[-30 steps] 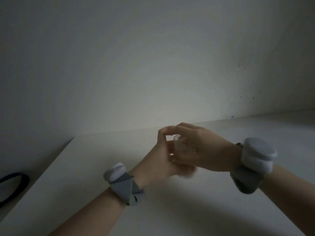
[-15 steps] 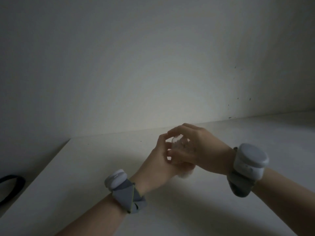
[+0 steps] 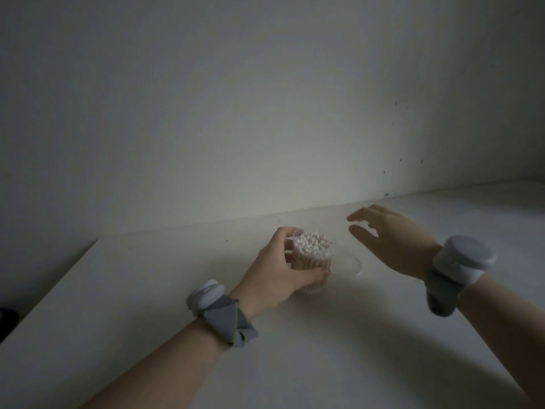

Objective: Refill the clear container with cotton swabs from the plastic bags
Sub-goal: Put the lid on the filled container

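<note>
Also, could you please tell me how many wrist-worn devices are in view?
2. One wrist device is strapped behind the left hand, which grips the clear container of cotton swabs; the other is behind the open right hand. None seems hidden.

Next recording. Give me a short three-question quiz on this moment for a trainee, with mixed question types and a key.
1. True or false: the left hand holds the clear round plastic container, which is packed with white-tipped cotton swabs.
2. Multiple choice: the right hand is A) gripping a plastic bag, B) open and holding nothing, C) pinching a single swab.
3. Fill in: the clear round lid lies on the white table on the container's ____ side (the person's own).

Key: 1 true; 2 B; 3 right.
</note>
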Available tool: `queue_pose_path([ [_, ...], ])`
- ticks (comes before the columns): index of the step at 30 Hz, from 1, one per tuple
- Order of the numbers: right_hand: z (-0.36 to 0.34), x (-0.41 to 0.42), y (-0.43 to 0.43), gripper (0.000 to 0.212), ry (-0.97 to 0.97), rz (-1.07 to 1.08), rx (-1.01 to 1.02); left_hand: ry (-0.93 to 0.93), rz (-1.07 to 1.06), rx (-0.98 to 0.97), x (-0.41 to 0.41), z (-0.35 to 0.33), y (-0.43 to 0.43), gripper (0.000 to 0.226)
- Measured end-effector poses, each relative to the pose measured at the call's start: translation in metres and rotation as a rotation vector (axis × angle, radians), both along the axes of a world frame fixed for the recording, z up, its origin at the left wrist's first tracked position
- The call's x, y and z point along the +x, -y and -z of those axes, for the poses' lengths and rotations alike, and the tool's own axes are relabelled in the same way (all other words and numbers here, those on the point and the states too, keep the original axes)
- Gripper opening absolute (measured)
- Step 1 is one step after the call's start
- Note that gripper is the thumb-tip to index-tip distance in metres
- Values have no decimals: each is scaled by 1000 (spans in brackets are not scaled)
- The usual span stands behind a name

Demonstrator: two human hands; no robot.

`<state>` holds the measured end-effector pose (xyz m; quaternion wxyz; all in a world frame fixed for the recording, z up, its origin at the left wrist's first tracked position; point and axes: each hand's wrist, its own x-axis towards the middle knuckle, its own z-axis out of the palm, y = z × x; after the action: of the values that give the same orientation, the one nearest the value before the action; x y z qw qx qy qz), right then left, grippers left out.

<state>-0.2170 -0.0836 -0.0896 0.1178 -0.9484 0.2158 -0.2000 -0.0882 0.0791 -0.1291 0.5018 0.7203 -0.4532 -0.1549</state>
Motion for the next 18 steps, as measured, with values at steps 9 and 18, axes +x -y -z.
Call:
queue_pose_path([
  [9,26,13,-11,65,-350,-31,1,-19,31,-24,5,3,-4,55],
  [18,26,19,-14,49,-228,-47,-61,-64,66,-115,3,15,-4,54],
])
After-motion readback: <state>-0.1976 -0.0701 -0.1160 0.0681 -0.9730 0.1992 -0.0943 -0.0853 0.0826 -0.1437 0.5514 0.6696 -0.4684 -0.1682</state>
